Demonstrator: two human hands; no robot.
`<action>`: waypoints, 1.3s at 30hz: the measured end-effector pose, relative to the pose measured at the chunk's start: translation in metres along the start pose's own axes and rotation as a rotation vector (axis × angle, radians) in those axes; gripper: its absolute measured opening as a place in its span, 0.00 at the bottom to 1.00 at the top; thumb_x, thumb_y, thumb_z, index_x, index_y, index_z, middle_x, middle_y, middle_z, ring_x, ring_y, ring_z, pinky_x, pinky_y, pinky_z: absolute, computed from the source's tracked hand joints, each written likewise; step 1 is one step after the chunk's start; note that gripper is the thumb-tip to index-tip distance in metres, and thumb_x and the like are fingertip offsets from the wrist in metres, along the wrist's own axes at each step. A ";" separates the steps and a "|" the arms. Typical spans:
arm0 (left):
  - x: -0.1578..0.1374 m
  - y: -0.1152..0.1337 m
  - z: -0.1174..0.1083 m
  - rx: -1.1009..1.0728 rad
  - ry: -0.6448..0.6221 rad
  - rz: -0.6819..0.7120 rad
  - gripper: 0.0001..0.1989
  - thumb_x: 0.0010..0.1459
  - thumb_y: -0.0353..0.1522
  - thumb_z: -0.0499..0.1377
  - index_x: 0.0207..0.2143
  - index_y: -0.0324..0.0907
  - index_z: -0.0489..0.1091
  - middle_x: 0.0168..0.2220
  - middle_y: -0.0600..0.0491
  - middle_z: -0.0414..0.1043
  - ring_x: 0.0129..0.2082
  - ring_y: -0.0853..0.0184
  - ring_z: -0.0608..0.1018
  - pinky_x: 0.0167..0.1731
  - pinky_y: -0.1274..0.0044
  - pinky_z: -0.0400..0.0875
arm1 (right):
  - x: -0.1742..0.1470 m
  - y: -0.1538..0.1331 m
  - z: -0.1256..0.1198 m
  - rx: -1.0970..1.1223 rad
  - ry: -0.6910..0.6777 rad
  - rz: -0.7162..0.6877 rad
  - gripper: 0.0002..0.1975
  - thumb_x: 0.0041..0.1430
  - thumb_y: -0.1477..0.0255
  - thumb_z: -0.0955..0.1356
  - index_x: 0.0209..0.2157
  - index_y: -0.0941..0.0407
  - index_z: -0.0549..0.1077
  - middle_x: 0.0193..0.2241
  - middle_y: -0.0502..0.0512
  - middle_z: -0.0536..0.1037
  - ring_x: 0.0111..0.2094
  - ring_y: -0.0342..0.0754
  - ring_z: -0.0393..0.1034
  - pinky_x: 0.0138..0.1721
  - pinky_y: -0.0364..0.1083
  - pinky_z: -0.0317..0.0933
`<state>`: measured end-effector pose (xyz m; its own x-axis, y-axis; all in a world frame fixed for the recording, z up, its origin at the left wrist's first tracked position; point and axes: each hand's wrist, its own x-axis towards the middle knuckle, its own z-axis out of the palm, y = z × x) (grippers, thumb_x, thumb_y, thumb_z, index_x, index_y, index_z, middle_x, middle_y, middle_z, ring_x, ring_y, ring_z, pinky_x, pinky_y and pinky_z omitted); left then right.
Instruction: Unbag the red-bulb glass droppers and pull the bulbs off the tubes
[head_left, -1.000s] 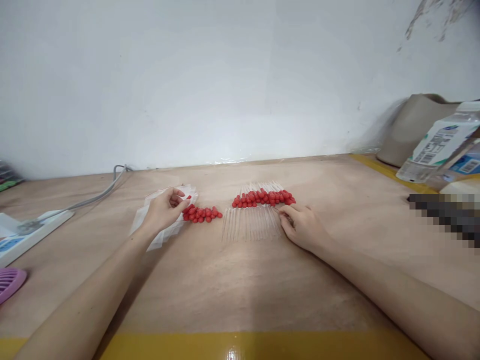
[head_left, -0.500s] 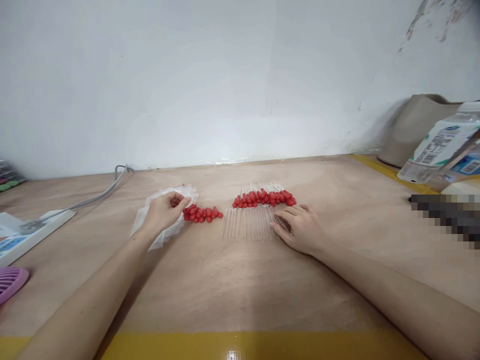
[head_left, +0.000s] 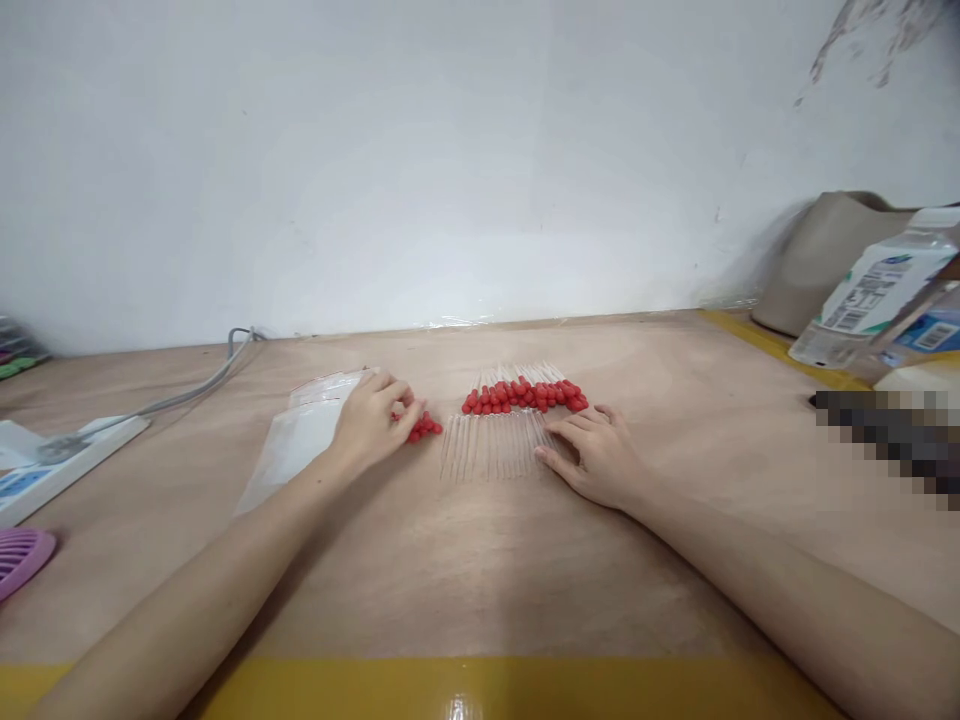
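Observation:
My left hand (head_left: 371, 420) is curled over the left part of a small pile of red rubber bulbs (head_left: 427, 427). Some red shows between its thumb and fingers, though the grip itself is partly hidden. Under and beside that hand lie clear plastic bags (head_left: 289, 450). My right hand (head_left: 600, 455) rests on the table with thumb and fingers apart. Its fingertips touch the right end of a row of thin clear tubes (head_left: 491, 447). Just behind this row lies a band of red bulbs (head_left: 525, 396) with thin pale tubes (head_left: 517, 372) pointing toward the wall.
At the left are a white power strip (head_left: 82, 460) with a grey cable (head_left: 187, 393) and a pink slotted object (head_left: 26, 560). A plastic bottle (head_left: 874, 290) and a grey-beige container (head_left: 810, 260) stand at the right. Yellow tape (head_left: 465, 690) runs along the front edge.
My left hand has moved right, from the edge of the bulb pile to over it. The plastic bags have shifted left and lie less fanned out. My right hand stays in place.

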<state>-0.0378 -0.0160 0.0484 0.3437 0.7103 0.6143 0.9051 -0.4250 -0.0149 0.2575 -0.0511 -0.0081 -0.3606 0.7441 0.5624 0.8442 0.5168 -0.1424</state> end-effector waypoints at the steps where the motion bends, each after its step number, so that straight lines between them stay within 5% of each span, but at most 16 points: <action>1: 0.006 0.007 0.004 0.001 -0.057 0.031 0.12 0.55 0.37 0.51 0.24 0.41 0.66 0.27 0.52 0.65 0.31 0.65 0.68 0.35 0.74 0.62 | 0.000 0.001 -0.001 0.006 -0.007 0.001 0.14 0.57 0.60 0.62 0.36 0.55 0.71 0.36 0.54 0.76 0.40 0.51 0.66 0.50 0.54 0.45; 8: 0.041 0.032 0.038 0.007 -0.313 -0.018 0.18 0.57 0.45 0.47 0.32 0.40 0.66 0.33 0.49 0.68 0.36 0.61 0.70 0.37 0.71 0.63 | -0.002 0.004 -0.006 0.043 -0.014 0.007 0.17 0.55 0.58 0.62 0.40 0.55 0.69 0.38 0.55 0.75 0.42 0.52 0.65 0.51 0.57 0.43; 17: 0.049 0.042 0.041 0.040 -0.399 0.002 0.21 0.59 0.44 0.44 0.25 0.40 0.67 0.31 0.47 0.71 0.36 0.58 0.72 0.38 0.69 0.62 | -0.001 0.007 -0.005 0.063 -0.007 0.043 0.14 0.56 0.61 0.62 0.39 0.55 0.69 0.38 0.54 0.75 0.42 0.52 0.66 0.52 0.58 0.43; 26: 0.040 0.039 0.043 0.075 -0.287 -0.079 0.17 0.60 0.34 0.44 0.23 0.39 0.65 0.28 0.47 0.70 0.32 0.62 0.71 0.33 0.72 0.61 | -0.001 0.008 -0.004 0.098 -0.003 0.053 0.13 0.56 0.62 0.62 0.38 0.55 0.69 0.37 0.54 0.75 0.43 0.52 0.66 0.51 0.58 0.45; 29: 0.024 0.035 0.034 0.067 -0.236 -0.064 0.17 0.61 0.35 0.43 0.25 0.39 0.64 0.28 0.49 0.68 0.31 0.63 0.70 0.34 0.72 0.61 | -0.001 0.009 -0.003 0.133 0.046 0.063 0.18 0.56 0.63 0.63 0.46 0.56 0.64 0.38 0.56 0.75 0.42 0.52 0.67 0.51 0.58 0.49; 34: -0.018 0.041 0.014 0.098 -0.090 0.247 0.15 0.61 0.35 0.45 0.26 0.39 0.64 0.27 0.50 0.65 0.30 0.64 0.66 0.34 0.72 0.60 | 0.000 0.007 -0.002 0.190 0.155 -0.009 0.30 0.55 0.64 0.63 0.57 0.58 0.52 0.50 0.63 0.65 0.51 0.53 0.60 0.49 0.54 0.58; 39: -0.038 0.053 0.013 0.104 -0.012 0.423 0.13 0.60 0.34 0.48 0.24 0.39 0.64 0.25 0.51 0.64 0.28 0.66 0.64 0.31 0.73 0.59 | 0.000 -0.003 -0.011 0.117 0.242 -0.257 0.34 0.55 0.64 0.64 0.59 0.57 0.47 0.57 0.63 0.57 0.57 0.54 0.52 0.54 0.54 0.53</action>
<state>0.0005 -0.0584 0.0143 0.6920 0.4927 0.5276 0.7043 -0.6214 -0.3434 0.2590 -0.0571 0.0011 -0.4385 0.4694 0.7664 0.6824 0.7288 -0.0559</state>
